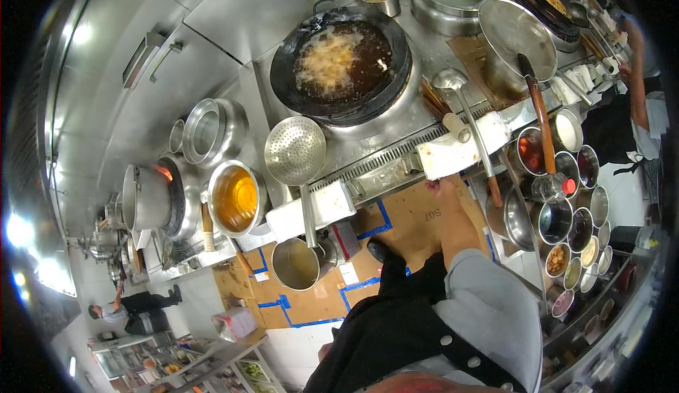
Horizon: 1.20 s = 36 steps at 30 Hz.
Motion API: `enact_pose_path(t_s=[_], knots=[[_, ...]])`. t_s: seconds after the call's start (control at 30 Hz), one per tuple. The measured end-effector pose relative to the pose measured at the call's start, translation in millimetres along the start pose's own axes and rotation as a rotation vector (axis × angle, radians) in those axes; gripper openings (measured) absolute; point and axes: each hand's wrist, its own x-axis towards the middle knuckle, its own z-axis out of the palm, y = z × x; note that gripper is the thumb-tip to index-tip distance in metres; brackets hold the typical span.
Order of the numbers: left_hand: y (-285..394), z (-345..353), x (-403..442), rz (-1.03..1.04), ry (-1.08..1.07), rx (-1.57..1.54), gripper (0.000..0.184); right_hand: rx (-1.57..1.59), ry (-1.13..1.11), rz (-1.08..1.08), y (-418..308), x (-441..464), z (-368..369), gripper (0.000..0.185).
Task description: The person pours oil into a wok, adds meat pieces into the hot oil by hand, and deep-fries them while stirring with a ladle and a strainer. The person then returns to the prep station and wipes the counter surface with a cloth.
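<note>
My right hand [444, 189] is at the stove's front edge, just below a folded white cloth [460, 145]. Its fingers look curled; whatever they may hold is hidden. My left hand [325, 351] shows only as a sliver beside my dark apron, fingers out of sight. Ahead, a black wok [392, 89] holds bubbling dark oil with pale foam [329, 61]. A perforated strainer [296, 150] lies at the wok's front left, its handle across another white cloth [311, 210]. Right of the wok rests a ladle [472, 121], its wooden handle end past the counter edge.
A bowl of orange liquid [235, 198] and a steel pot [145, 196] stand left. At right are a large pot with a mesh strainer [520, 36], a plastic bottle [550, 188] and several seasoning containers [556, 222]. A bucket [296, 264] is below the counter. Other people are far right and lower left.
</note>
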Motion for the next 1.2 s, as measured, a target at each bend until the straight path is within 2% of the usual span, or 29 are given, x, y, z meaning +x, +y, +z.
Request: enact_pose_path(t_s=[0.07, 0.17, 0.33, 0.53, 0.63, 0.83, 0.93, 1.03, 1.2], knots=[[7, -1, -2, -0.01, -0.016, 0.03, 0.041, -0.057, 0.013, -0.012, -6, -12, 1, 0.031], [4, 3, 4, -0.019, -0.059, 0.123, 0.044, 0.058, -0.091, -0.127, -9, -15, 3, 0.033], [-11, 19, 15, -0.11, -0.088, 0.171, 0.043, -0.013, -0.076, -0.036, -8, -15, 4, 0.032], [-8, 21, 3, 0.043, 0.001, 0.061, 0.045, -0.011, -0.033, 0.023, -28, -47, 24, 0.03], [-10, 30, -3, -0.019, 0.121, -0.191, 0.042, -0.008, -0.03, -0.01, -25, -48, 28, 0.029], [3, 37, -23, -0.145, 0.169, -0.438, 0.041, 0.093, -0.014, 0.035, -5, -14, 11, 0.031], [-2, 43, -25, -0.112, 0.148, -0.317, 0.041, 0.084, -0.048, 0.027, -1, -14, 5, 0.033], [-13, 48, -16, 0.061, 0.113, 0.001, 0.042, 0.043, -0.012, -0.007, -11, -30, 14, 0.035], [-8, 62, -20, -0.074, 0.172, -0.288, 0.044, 0.074, 0.012, -0.045, -15, -43, 21, 0.033]])
